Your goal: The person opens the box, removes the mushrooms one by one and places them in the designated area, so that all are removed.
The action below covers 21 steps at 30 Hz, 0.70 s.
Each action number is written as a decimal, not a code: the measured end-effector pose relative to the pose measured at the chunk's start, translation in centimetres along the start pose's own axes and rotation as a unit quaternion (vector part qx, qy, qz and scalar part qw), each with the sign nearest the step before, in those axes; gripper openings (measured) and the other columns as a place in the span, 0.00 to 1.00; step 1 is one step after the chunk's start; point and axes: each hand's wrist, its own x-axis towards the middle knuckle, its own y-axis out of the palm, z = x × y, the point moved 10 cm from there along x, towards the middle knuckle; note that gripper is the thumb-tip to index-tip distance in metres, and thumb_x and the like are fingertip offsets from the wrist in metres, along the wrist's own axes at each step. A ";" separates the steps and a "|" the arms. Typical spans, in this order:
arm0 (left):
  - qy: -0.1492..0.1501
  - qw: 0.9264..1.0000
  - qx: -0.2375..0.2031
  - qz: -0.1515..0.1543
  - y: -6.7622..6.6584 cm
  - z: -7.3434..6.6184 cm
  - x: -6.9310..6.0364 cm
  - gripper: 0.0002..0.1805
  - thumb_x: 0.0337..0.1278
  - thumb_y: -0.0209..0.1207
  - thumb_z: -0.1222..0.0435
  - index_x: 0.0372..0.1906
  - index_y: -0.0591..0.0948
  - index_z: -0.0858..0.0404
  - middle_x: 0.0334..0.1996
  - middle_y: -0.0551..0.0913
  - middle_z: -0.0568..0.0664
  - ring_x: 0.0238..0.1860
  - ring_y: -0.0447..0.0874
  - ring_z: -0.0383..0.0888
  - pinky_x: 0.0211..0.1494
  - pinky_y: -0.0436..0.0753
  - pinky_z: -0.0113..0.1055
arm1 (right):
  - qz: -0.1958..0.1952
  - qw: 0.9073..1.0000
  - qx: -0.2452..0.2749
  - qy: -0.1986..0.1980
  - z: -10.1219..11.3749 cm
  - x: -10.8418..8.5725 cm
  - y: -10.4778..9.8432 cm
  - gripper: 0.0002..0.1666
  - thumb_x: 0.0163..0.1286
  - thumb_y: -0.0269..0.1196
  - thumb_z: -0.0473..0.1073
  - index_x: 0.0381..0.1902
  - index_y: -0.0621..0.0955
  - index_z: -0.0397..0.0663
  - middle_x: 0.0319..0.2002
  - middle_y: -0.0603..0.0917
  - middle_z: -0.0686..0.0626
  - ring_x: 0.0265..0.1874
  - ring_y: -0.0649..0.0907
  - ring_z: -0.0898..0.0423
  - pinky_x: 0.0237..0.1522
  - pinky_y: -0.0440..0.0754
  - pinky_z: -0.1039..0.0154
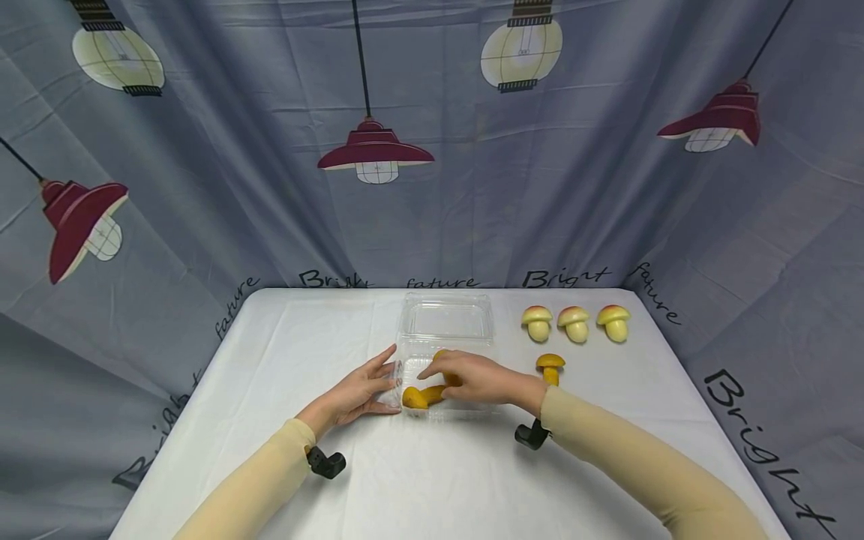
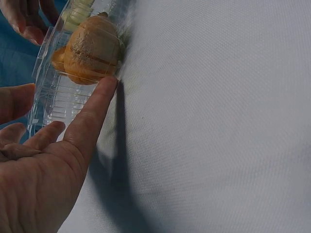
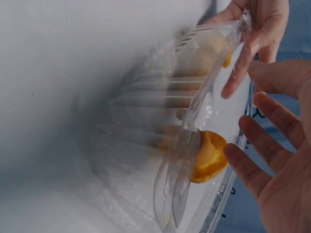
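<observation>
A clear plastic container (image 1: 472, 411) lies on the table with orange-yellow mushrooms (image 1: 415, 398) inside. My left hand (image 1: 358, 391) is at its left side, fingers spread; in the left wrist view a fingertip of the left hand (image 2: 53, 165) touches the clear wall beside a mushroom (image 2: 95, 51). Over the container's right part is my right hand (image 1: 475, 377), which partly hides another mushroom in the head view. From the right wrist, the fingers of the right hand (image 3: 286, 141) look spread close to an orange mushroom (image 3: 211, 158), not curled round it.
The container's clear lid (image 1: 448, 319) lies folded back behind it. An orange mushroom (image 1: 550, 366) rests to the right, partly behind the right wrist. Farther back on the right stand three yellow mushrooms (image 1: 574, 324) with reddish tops, in a row. A patterned curtain (image 1: 439, 225) surrounds the table.
</observation>
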 end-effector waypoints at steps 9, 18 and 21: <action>-0.001 1.000 -0.007 0.006 0.1 0.0 0.0 0.42 0.79 0.48 0.72 0.85 0.43 0.46 0.82 0.38 0.61 0.75 0.57 0.68 0.58 0.84 0.56 | 0.019 0.999 -0.035 -0.002 0.3 0.9 1.0 0.23 0.70 0.66 0.37 0.60 0.84 0.62 0.54 0.83 0.62 0.45 0.82 0.55 0.44 0.80 0.68; 0.002 1.000 -0.005 0.012 0.2 0.0 0.0 0.41 0.80 0.47 0.72 0.85 0.41 0.47 0.82 0.37 0.61 0.75 0.56 0.68 0.58 0.84 0.55 | 0.037 0.997 -0.066 -0.009 0.1 1.5 2.3 0.26 0.72 0.64 0.34 0.62 0.84 0.66 0.57 0.82 0.65 0.57 0.79 0.65 0.55 0.81 0.66; 0.001 1.000 -0.006 0.011 0.2 0.0 0.0 0.41 0.80 0.47 0.72 0.85 0.42 0.46 0.82 0.37 0.61 0.75 0.56 0.68 0.58 0.84 0.55 | 0.039 0.996 -0.077 -0.016 0.3 1.6 2.5 0.26 0.72 0.63 0.34 0.62 0.84 0.66 0.57 0.82 0.63 0.56 0.79 0.65 0.53 0.81 0.68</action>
